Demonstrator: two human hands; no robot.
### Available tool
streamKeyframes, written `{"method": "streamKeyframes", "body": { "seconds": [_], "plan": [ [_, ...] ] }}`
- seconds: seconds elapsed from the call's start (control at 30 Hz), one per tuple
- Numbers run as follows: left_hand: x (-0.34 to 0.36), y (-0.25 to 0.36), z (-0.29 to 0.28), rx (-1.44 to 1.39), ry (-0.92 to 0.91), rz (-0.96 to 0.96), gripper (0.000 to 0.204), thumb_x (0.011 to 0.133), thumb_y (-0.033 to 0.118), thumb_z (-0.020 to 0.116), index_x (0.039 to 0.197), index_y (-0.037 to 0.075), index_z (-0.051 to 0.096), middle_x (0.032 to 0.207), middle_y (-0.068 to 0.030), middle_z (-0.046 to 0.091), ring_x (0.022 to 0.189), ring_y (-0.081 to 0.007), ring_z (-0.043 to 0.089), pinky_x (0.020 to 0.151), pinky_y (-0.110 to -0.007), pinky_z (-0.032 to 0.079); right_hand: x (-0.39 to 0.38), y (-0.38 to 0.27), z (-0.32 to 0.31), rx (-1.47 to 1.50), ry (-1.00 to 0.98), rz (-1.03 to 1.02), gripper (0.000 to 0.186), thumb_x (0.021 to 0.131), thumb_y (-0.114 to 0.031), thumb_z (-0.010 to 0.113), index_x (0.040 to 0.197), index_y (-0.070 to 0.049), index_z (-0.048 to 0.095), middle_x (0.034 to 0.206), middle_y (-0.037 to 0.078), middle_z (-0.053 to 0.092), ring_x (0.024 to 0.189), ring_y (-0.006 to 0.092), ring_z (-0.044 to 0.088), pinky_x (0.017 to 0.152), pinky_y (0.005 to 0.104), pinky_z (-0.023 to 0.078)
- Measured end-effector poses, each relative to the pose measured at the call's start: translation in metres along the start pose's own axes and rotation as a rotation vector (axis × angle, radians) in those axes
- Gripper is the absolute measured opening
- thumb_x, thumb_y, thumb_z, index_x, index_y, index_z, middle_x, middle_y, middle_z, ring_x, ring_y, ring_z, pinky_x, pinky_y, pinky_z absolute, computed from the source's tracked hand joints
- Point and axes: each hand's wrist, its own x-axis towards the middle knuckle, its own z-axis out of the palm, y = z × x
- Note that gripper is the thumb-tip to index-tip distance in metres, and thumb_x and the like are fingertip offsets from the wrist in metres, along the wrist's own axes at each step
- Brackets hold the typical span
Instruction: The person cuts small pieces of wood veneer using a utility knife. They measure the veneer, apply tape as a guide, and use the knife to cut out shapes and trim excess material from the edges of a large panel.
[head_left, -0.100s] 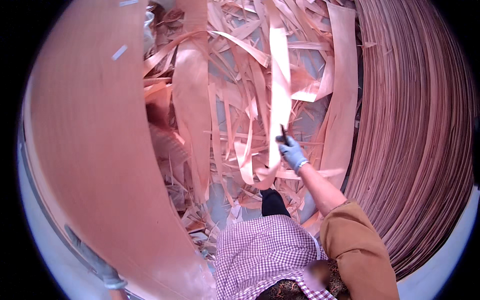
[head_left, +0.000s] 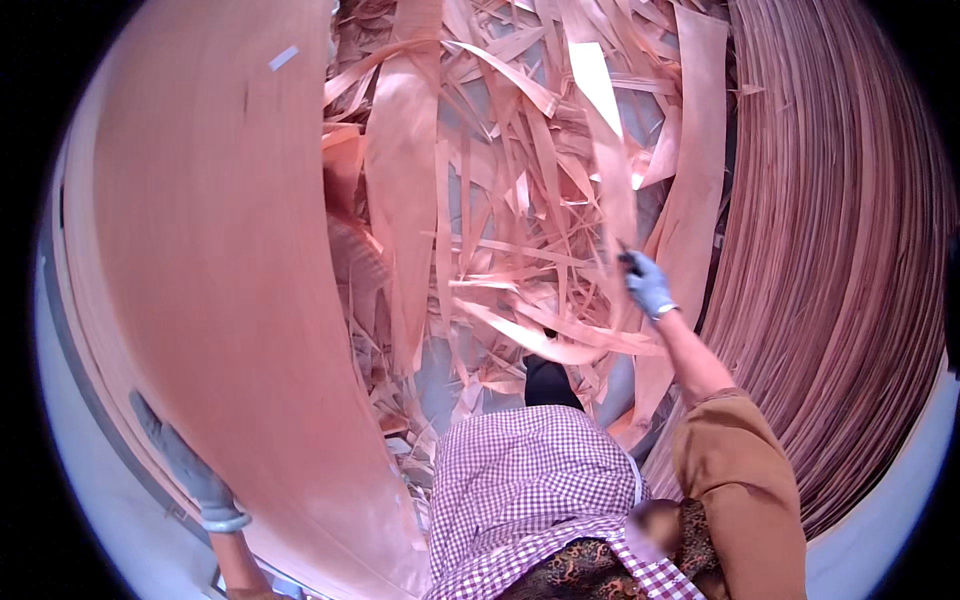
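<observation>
Centrally, a long, narrow veneer strip point(head_left: 612, 175) — pinkish, thin, glaring white toward its far end — runs above tangled scraps point(head_left: 480, 262), just beside my gloved right hand point(head_left: 652, 286). Those fingers close around a small dark tool point(head_left: 627, 261); whether they pinch the strip too, I cannot tell. My gloved left hand point(head_left: 188, 468) lies flat along the outer edge of a smooth, broad veneer sheet point(head_left: 215, 250).

A pale blue-grey floor point(head_left: 435, 372) shows in patches under long, tangled wood scraps point(head_left: 500, 250). Along the right side sits 1 big stack of thin brown wood sheets point(head_left: 820, 250), layered edges showing. The light is bright and pinkish.
</observation>
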Motion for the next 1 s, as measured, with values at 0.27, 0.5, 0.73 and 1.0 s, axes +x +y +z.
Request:
{"method": "streamKeyframes", "body": {
  "seconds": [0.27, 0.5, 0.73, 1.0],
  "plan": [
    [0.009, 0.014, 0.004, -0.339, 0.069, -0.153, 0.059, 0.1, 0.035, 0.03, 0.147, 0.003, 0.016, 0.154, -0.0105, 0.014, 0.141, -0.0248, 0.016, 0.115, -0.036, 0.015, -0.07, 0.09, -0.201, -0.849, 0.059, 0.616, 0.038, 0.079, -0.007, 0.054, 0.115, -0.016, 0.061, 0.111, 0.015, 0.063, 0.102, 0.0317, 0.061, 0.086, 0.0351, 0.049],
    [0.003, 0.004, 0.008, -0.093, 0.049, -0.091, 0.06, 0.097, 0.039, 0.034, 0.147, 0.009, 0.02, 0.153, -0.0103, 0.017, 0.14, -0.0272, 0.019, 0.113, -0.039, 0.022, -0.019, 0.063, -0.074, -0.833, -0.149, 0.154, 0.037, 0.074, -0.004, 0.052, 0.109, -0.01, 0.062, 0.112, 0.024, 0.057, 0.1, 0.0372, 0.06, 0.085, 0.0435, 0.049],
    [-0.004, 0.004, 0.012, 0.099, -0.011, -0.135, 0.06, 0.096, 0.039, 0.036, 0.146, 0.008, 0.022, 0.151, -0.0116, 0.02, 0.139, -0.0285, 0.021, 0.113, -0.041, 0.021, 0.122, 0.007, 0.167, -0.55, -0.59, -0.08, 0.018, 0.075, -0.014, 0.054, 0.085, -0.002, 0.063, 0.091, 0.024, 0.062, 0.09, 0.0386, 0.061, 0.078, 0.0434, 0.049],
    [0.017, 0.003, 0.038, 0.217, -0.078, -0.166, 0.061, 0.095, 0.039, 0.039, 0.144, 0.007, 0.025, 0.15, -0.0131, 0.023, 0.138, -0.0299, 0.023, 0.113, -0.042, 0.02, 0.276, 0.004, 0.296, -1.162, -0.706, -0.251, 0.043, 0.082, -0.027, 0.054, 0.122, -0.011, 0.06, 0.142, 0.018, 0.04, 0.137, 0.0349, 0.028, 0.11, 0.0447, 0.03]
  ]
}}
